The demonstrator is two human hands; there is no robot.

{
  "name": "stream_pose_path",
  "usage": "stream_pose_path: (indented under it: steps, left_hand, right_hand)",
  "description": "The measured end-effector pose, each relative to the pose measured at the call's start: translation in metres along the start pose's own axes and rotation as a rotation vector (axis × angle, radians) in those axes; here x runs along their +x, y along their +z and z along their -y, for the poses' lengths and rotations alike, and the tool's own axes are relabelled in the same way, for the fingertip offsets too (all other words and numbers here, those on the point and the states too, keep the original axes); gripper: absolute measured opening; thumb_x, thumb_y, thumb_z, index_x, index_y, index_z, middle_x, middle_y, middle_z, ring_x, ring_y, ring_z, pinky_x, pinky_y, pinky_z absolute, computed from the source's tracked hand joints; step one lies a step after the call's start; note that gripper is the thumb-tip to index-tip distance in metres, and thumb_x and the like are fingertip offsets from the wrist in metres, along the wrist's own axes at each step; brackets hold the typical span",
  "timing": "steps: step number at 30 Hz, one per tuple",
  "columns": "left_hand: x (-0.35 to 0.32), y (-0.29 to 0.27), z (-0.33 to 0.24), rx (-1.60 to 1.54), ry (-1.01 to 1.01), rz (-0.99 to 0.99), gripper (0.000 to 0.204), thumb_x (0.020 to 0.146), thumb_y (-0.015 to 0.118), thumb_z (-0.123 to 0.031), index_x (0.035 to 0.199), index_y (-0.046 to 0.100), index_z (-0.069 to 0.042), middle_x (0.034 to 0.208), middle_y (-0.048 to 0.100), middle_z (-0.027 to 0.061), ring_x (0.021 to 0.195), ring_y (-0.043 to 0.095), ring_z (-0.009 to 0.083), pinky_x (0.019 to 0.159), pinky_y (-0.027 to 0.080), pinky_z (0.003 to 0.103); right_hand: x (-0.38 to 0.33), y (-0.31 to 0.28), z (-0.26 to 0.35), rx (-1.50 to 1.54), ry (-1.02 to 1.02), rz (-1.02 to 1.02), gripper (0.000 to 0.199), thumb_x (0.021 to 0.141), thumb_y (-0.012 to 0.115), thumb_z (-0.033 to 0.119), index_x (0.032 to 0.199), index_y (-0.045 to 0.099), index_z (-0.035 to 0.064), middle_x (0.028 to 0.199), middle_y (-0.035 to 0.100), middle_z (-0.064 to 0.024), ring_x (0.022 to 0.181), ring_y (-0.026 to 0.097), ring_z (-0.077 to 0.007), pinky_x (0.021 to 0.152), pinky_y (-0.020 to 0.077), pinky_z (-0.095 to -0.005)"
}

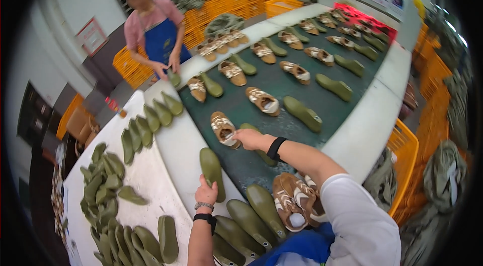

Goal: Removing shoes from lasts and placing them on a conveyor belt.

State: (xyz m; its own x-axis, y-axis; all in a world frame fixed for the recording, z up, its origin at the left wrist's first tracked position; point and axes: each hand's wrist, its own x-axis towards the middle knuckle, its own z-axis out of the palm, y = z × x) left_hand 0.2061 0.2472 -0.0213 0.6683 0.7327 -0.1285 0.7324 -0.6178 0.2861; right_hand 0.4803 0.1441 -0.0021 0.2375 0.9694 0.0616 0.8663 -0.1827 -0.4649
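Observation:
My left hand (206, 194) is closed around the lower end of an olive-green shoe last (211, 163), over the white ledge beside the dark green belt. My right hand (246, 139) pinches the heel collar of a tan sneaker (221, 126) with white laces, which rests on the belt. Partly hidden under my right wrist lies another green last (266, 157). Close to my body stand several green lasts (250, 223) in a row, and next to them are tan sneakers (289, 195) bunched together.
Sneakers and green lasts stand in rows along the belt (241, 153). A heap of lasts (103, 180) covers part of the white table (151, 185) on the left. Across the belt, a co-worker (156, 27) in a blue apron handles a last. An orange crate (405, 158) stands at the right.

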Motion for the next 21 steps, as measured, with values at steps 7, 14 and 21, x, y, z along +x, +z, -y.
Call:
stream_pose_path:
  steps: [7,14,21]
  left_hand:
    - [0.003,0.003,0.012,-0.097,-0.053,-0.046,0.065,0.080,0.054,-0.035,0.132,0.027,-0.007,0.093,0.061,0.0283,0.089,0.059,0.0429,0.079,0.046,0.047]
    - [0.010,0.006,0.049,-0.123,-0.120,-0.020,0.066,0.077,0.057,-0.033,0.129,0.031,-0.003,0.103,0.058,0.0294,0.098,0.056,0.0430,0.086,0.044,0.046]
    - [-0.019,-0.009,0.041,0.131,-0.108,0.069,0.071,0.076,0.058,-0.031,0.136,0.026,-0.007,0.106,0.058,0.0280,0.100,0.056,0.0413,0.088,0.044,0.045]
  right_hand:
    - [-0.199,-0.083,0.009,-0.026,0.056,0.257,0.039,0.073,0.054,0.008,0.111,0.061,0.0118,0.099,0.064,-0.0140,0.093,0.060,-0.0328,0.080,0.0473,-0.0412]
    - [-0.391,-0.058,0.016,0.138,0.439,0.090,0.034,0.078,0.054,0.018,0.110,0.061,0.0134,0.087,0.066,-0.0114,0.081,0.062,-0.0304,0.074,0.0482,-0.0406]
    - [-0.465,-0.022,0.039,0.182,0.684,0.088,0.037,0.078,0.054,0.016,0.114,0.059,0.0123,0.099,0.064,-0.0151,0.093,0.060,-0.0320,0.084,0.0468,-0.0409]
